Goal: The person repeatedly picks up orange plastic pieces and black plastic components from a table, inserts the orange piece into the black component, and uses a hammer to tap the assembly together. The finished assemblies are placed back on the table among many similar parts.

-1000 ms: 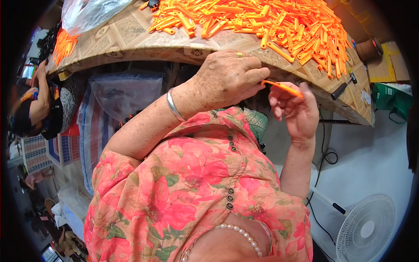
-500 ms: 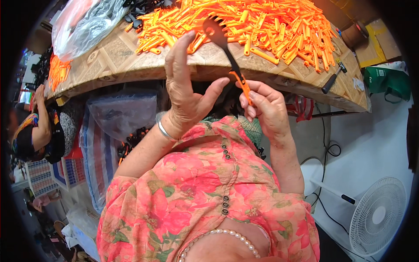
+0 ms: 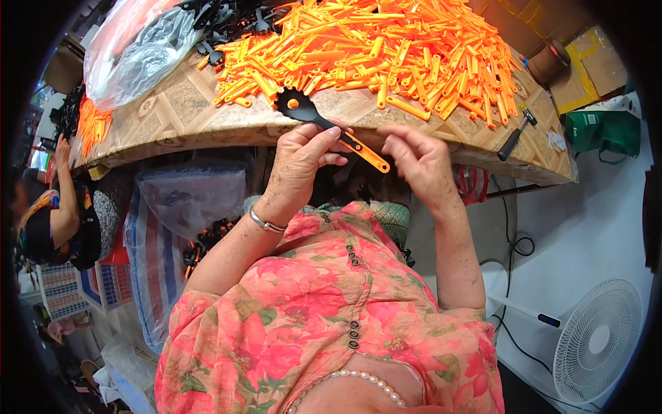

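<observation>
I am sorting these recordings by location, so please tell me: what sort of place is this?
Probably an assembly workshop: orange handles lie heaped on the table, a hammer lies near them, and the left hand holds a black-headed utensil with an orange handle.

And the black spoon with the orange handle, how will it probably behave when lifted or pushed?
The black spoon is probably light, since the left hand alone seems to support it, near its middle. It looks stiff: neither end sags. Pushed, it may catch, given its toothed edge.

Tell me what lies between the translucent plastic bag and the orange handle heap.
Head view: black utensil heads toward the back, bare patterned tabletop toward the front.
</observation>
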Tool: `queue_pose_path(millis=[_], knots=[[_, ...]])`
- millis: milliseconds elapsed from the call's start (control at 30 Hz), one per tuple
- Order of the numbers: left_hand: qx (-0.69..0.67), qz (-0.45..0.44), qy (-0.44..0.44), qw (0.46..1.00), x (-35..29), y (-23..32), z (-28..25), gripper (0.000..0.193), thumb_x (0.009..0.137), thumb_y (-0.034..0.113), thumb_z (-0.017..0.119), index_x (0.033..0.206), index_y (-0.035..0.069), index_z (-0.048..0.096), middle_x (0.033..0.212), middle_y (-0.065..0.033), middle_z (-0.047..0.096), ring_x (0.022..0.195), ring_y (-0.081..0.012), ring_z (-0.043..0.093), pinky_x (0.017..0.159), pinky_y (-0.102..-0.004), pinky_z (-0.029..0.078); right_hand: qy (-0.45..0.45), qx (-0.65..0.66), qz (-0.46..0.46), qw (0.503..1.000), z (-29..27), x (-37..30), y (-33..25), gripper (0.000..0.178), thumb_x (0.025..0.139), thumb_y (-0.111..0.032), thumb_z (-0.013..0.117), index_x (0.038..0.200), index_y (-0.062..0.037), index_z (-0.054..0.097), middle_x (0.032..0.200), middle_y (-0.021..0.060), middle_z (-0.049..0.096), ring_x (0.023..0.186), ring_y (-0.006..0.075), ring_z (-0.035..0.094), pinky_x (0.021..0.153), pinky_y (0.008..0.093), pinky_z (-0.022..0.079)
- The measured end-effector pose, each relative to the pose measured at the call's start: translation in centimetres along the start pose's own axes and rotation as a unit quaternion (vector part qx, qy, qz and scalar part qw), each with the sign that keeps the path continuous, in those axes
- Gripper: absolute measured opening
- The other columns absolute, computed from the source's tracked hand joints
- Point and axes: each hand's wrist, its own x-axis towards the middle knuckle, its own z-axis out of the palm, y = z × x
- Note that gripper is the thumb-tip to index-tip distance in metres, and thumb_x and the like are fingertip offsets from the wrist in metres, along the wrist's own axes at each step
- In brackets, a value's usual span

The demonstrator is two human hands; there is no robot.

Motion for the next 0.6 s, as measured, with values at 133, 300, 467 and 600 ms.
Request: queue_pose_path(millis=[133, 300, 467, 600], knots=[[0.000, 0.018, 0.028, 0.999, 0.2, -0.2, -0.2, 0.024, 0.097, 0.011, 0.057, 0.115, -0.004, 0.063, 0.108, -0.0118, 0.067, 0.093, -0.0134, 0.066, 0.077, -0.0271, 0.058, 0.181, -0.333, -0.121, 0.918, -2.8, 4.5, 1.9, 0.027, 0.088, -0.021, 0.068, 0.107, -0.0021, 0.068, 0.095, 0.0131, 0.066, 0.085, 0.0282, 0.066, 0.077, 0.0387, 0.053], [-0.014, 0.029, 0.035, 0.999, 0.4, -0.5, -0.2, 0.025, 0.097, 0.010, 0.057, 0.117, -0.005, 0.062, 0.109, -0.0131, 0.068, 0.096, -0.0154, 0.066, 0.084, -0.0301, 0.057, 0.179, -0.490, -0.057, 0.851, -3.8, 7.6, 2.1, 0.034, 0.086, -0.028, 0.069, 0.109, -0.0033, 0.067, 0.107, 0.0154, 0.063, 0.093, 0.0315, 0.066, 0.081, 0.0416, 0.054], [-0.022, 0.023, 0.030, 0.999, 0.4, -0.2, -0.3, 0.027, 0.098, 0.011, 0.056, 0.119, -0.006, 0.060, 0.110, -0.0145, 0.068, 0.097, -0.0166, 0.067, 0.086, -0.0305, 0.057, 0.197, -0.455, -0.033, 0.868, -4.1, 8.0, 2.9, 0.022, 0.088, -0.023, 0.064, 0.100, -0.0054, 0.070, 0.098, 0.0119, 0.067, 0.091, 0.0303, 0.067, 0.078, 0.0411, 0.054], [-0.027, 0.012, 0.043, 0.999, 0.4, -0.6, -0.6, 0.028, 0.099, 0.012, 0.055, 0.120, -0.006, 0.060, 0.110, -0.0146, 0.068, 0.096, -0.0168, 0.067, 0.086, -0.0302, 0.057, 0.240, -0.403, -0.097, 0.878, -4.1, 6.7, 3.0, 0.018, 0.089, -0.021, 0.063, 0.097, -0.0064, 0.070, 0.095, 0.0118, 0.069, 0.088, 0.0305, 0.068, 0.075, 0.0413, 0.053]])
